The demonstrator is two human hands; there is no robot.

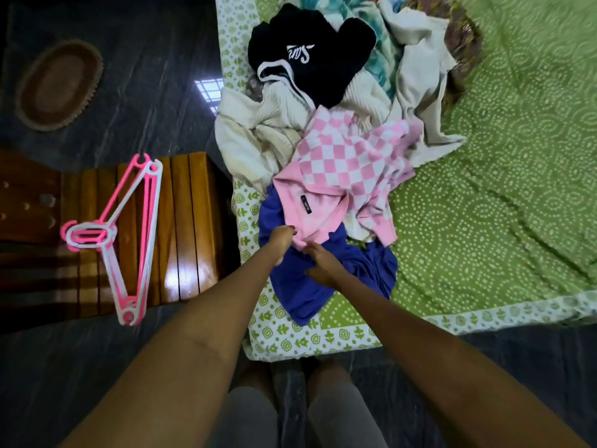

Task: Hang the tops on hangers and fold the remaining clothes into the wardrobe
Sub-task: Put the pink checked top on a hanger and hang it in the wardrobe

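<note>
While your left hand (284, 236) pinches the pink checked top (349, 166) at its collar and your right hand (323, 265) grips its hem, it lies on the heap near the bed's (484, 221) front-left corner, probably for lifting toward the hangers (129, 234).

Pink checked top (349, 166) lies crumpled atop a blue garment (310, 286) at the bed's near edge. Pink-and-white hangers (129, 234) are stacked on the wooden stool.
</note>
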